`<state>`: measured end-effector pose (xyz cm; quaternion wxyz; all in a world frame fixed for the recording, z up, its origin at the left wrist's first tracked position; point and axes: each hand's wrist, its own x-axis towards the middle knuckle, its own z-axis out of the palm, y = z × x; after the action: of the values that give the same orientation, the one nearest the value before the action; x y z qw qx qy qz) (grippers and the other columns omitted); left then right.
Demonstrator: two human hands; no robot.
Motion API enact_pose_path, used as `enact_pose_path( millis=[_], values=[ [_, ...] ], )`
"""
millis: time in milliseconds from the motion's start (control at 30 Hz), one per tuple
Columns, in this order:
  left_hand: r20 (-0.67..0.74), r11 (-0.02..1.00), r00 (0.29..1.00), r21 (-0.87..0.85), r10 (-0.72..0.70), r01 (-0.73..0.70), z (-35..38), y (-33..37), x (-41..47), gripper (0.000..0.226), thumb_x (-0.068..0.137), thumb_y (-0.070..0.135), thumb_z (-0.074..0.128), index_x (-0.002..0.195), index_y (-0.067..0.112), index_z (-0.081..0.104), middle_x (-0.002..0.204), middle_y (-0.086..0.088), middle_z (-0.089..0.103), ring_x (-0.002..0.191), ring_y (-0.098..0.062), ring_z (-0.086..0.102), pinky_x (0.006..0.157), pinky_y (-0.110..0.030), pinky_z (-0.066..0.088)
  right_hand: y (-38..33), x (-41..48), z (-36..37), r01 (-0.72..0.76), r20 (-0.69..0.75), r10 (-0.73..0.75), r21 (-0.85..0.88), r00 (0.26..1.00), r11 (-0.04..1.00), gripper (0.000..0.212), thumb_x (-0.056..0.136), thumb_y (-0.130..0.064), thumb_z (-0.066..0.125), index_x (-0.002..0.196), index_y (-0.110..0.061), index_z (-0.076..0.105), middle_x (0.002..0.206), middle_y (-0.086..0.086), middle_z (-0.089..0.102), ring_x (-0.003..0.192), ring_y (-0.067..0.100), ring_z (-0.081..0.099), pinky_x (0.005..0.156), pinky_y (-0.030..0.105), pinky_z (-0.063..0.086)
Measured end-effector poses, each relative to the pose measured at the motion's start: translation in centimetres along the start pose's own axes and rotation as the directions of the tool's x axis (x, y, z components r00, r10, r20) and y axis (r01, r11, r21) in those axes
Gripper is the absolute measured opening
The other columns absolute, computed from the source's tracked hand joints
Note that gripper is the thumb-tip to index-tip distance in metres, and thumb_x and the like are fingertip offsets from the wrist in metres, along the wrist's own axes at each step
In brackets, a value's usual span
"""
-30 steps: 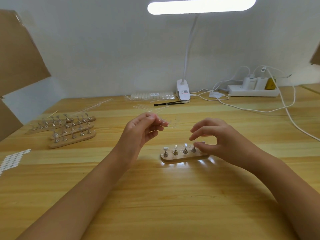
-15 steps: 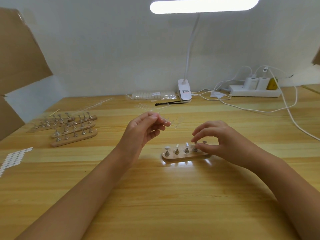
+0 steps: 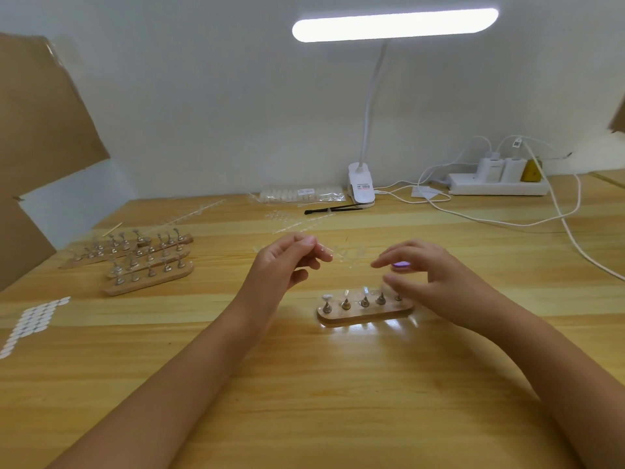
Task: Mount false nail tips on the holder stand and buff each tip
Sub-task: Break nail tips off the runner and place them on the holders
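Observation:
A small wooden holder stand (image 3: 365, 314) with several metal pegs lies on the table in front of me. The three left pegs carry pale or clear nail tips. My left hand (image 3: 287, 262) hovers above and left of the stand and pinches a clear strip of nail tips (image 3: 348, 254) between thumb and fingertips. My right hand (image 3: 436, 282) is raised over the stand's right end. Its blurred fingers reach left toward the strip and hold nothing I can see. A small purple patch (image 3: 402, 264) shows by its fingers.
More wooden stands with pegs (image 3: 148, 286) lie at the left, beside a sheet of white dots (image 3: 33, 319). At the back are a bag of tips (image 3: 301, 194), a black tool (image 3: 331, 208), a clip lamp (image 3: 362, 187), and a power strip (image 3: 497, 187) with trailing cables.
My right hand has lifted off the stand's right end and moved up and left toward the strip. My left hand has kept its pinch on the strip.

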<state>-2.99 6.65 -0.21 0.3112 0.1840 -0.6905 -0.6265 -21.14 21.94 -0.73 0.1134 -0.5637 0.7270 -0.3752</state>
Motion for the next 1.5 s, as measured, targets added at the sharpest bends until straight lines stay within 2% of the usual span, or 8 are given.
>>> enact_pose_path(
  millis=[433, 633, 767, 900, 1067, 1233, 1367, 1500],
  values=[
    [-0.037, 0.989, 0.999, 0.150, 0.015, -0.009, 1.0, 0.3, -0.4, 0.024, 0.100, 0.021, 0.053, 0.083, 0.019, 0.070, 0.082, 0.008, 0.073, 0.075, -0.001, 0.056, 0.073, -0.021, 0.045, -2.0, -0.2, 1.3, 0.105, -0.265, -0.043, 0.225, 0.963, 0.969, 0.027, 0.075, -0.046, 0.066, 0.086, -0.021, 0.070, 0.107, -0.013, 0.064, 0.103, 0.003, 0.060, 0.090, 0.025, 0.051],
    [-0.017, 0.990, 0.999, 0.137, -0.037, 0.039, 0.7, 0.3, -0.5, 0.028, 0.098, 0.023, 0.057, 0.078, 0.020, 0.077, 0.087, 0.001, 0.077, 0.073, -0.003, 0.059, 0.074, -0.025, 0.045, -1.7, -0.5, 1.8, 0.294, -0.398, -0.367, -0.233, 0.841, 0.927, 0.008, 0.080, -0.028, 0.068, 0.081, -0.021, 0.066, 0.110, -0.007, 0.058, 0.104, 0.008, 0.045, 0.089, 0.003, 0.034],
    [-0.012, 0.991, 0.993, 0.058, -0.117, 0.118, 0.7, 0.2, -0.4, 0.034, 0.097, 0.024, 0.058, 0.070, 0.026, 0.079, 0.085, 0.000, 0.077, 0.068, -0.001, 0.059, 0.070, -0.023, 0.044, -1.7, -0.5, 1.8, 0.353, -0.315, -0.531, -0.477, 0.787, 0.805, 0.013, 0.082, -0.025, 0.069, 0.083, -0.012, 0.069, 0.109, 0.004, 0.062, 0.102, 0.014, 0.045, 0.085, 0.025, 0.047],
    [-0.054, 0.981, 0.995, 0.184, 0.079, -0.068, 0.8, -0.2, -0.5, 0.024, 0.098, 0.024, 0.059, 0.082, 0.023, 0.076, 0.088, 0.008, 0.076, 0.075, 0.003, 0.060, 0.073, -0.018, 0.044, -2.5, -0.7, 1.6, 0.221, -0.340, -0.184, 0.070, 0.922, 0.973, 0.010, 0.081, -0.031, 0.070, 0.081, -0.022, 0.066, 0.095, -0.011, 0.067, 0.096, 0.013, 0.058, 0.087, 0.018, 0.044],
    [0.166, 0.394, 0.607, 0.625, 0.777, -0.675, 0.4, -0.1, -0.6, 0.017, 0.097, 0.022, 0.061, 0.094, 0.013, 0.076, 0.092, 0.004, 0.074, 0.084, -0.014, 0.065, 0.075, -0.025, 0.049, -2.3, -0.3, 0.3, -0.124, 0.040, 0.150, 0.783, 0.988, 0.609, 0.013, 0.075, -0.031, 0.072, 0.082, -0.020, 0.070, 0.091, 0.003, 0.073, 0.084, 0.014, 0.068, 0.071, 0.022, 0.055],
    [0.379, -0.007, 0.323, 0.659, 0.867, -0.752, 0.2, -0.3, -0.4, 0.019, 0.099, 0.020, 0.063, 0.095, 0.010, 0.078, 0.095, 0.000, 0.075, 0.081, -0.019, 0.068, 0.070, -0.037, 0.051, -2.0, 0.2, 0.0, -0.179, 0.098, 0.203, 0.883, 0.974, 0.434, 0.005, 0.078, -0.024, 0.074, 0.074, -0.025, 0.074, 0.092, 0.003, 0.072, 0.079, 0.011, 0.068, 0.068, 0.024, 0.056],
    [0.233, 0.308, 0.592, 0.678, 0.771, -0.668, 0.4, -1.0, -0.3, 0.019, 0.095, 0.026, 0.064, 0.089, 0.014, 0.078, 0.088, 0.007, 0.073, 0.081, -0.010, 0.064, 0.075, -0.026, 0.050, -1.5, 0.4, -0.3, -0.098, -0.044, 0.326, 0.908, 0.944, 0.406, 0.007, 0.069, -0.029, 0.074, 0.072, -0.024, 0.076, 0.090, 0.000, 0.074, 0.079, 0.009, 0.070, 0.065, 0.022, 0.057],
    [0.032, 0.836, 0.981, 0.517, 0.193, -0.181, 0.0, -1.3, 0.2, 0.017, 0.094, 0.032, 0.062, 0.085, 0.026, 0.076, 0.082, 0.015, 0.073, 0.074, 0.004, 0.062, 0.067, -0.009, 0.044, -1.4, 0.3, -1.0, -0.032, -0.107, 0.362, 0.933, 0.926, 0.357, 0.008, 0.067, -0.023, 0.073, 0.075, -0.020, 0.070, 0.081, 0.002, 0.073, 0.069, 0.010, 0.069, 0.057, 0.020, 0.055]
  ],
)
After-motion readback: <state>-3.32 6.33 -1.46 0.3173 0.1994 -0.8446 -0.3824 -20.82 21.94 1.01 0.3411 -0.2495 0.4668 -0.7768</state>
